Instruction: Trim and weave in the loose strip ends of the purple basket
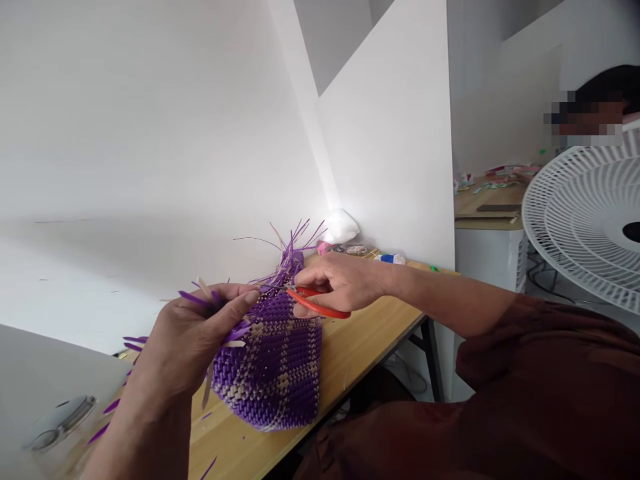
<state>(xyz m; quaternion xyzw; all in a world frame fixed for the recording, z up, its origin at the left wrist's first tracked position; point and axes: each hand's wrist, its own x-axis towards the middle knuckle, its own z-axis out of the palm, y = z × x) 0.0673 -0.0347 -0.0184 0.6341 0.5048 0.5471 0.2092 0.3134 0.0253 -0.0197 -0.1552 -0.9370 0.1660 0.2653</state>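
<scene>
A woven bag (280, 373) in purple with beige bands rests on the table, loose strips sticking out along its upper edge. My left hand (200, 327) is closed at the bag's left edge, thumb and forefinger pinched on a thin woven strip; purple and beige strip ends poke out around its fingers. Red-handled scissors (325, 307) sit in my right hand (340, 283), fingers wrapped round the handles. Their blades point left, close to my left fingertips. Whether the blades are parted is too small to tell.
The wooden table (370, 333) meets a white partition (390, 133). A white bundle (341, 227) and a blue-and-white yarn ball (390, 259) lie at its far end. Cut purple strips (111, 406) lie at left. A white fan (595, 220) stands at right, near another person.
</scene>
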